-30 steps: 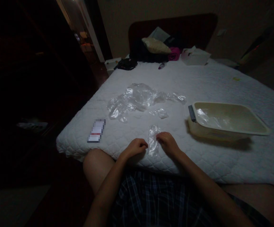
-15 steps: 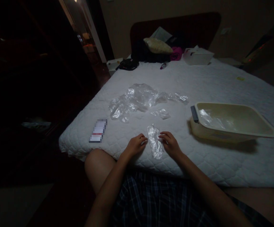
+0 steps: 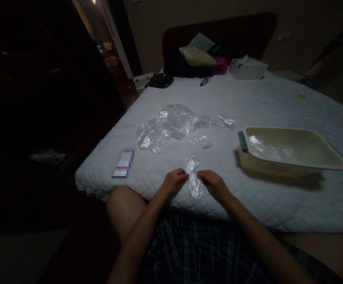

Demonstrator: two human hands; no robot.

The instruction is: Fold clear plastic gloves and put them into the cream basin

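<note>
On my feed, the plastic strip [image 3: 195, 187] lay on the bed [image 3: 272, 104] nr its front edge, btwn L hand [image 3: 175, 181] & R hand [image 3: 215, 183], fingertips at either side of it. Just behind it I saw a small plastic piece [image 3: 204, 141], w/ the big plastic heap [image 3: 177, 118] behind that. The blurred slab [image 3: 123, 165] lay well L of L hand; the basin [image 3: 316, 165] stood well R of R hand. At the bed's far end, before the headboard [image 3: 248, 33], I had, L to R: black-out bundle [image 3: 160, 80], pillow [image 3: 197, 57] atop a pile [image 3: 174, 65], rolled cloth [image 3: 221, 67], then box [image 3: 248, 71].
</note>
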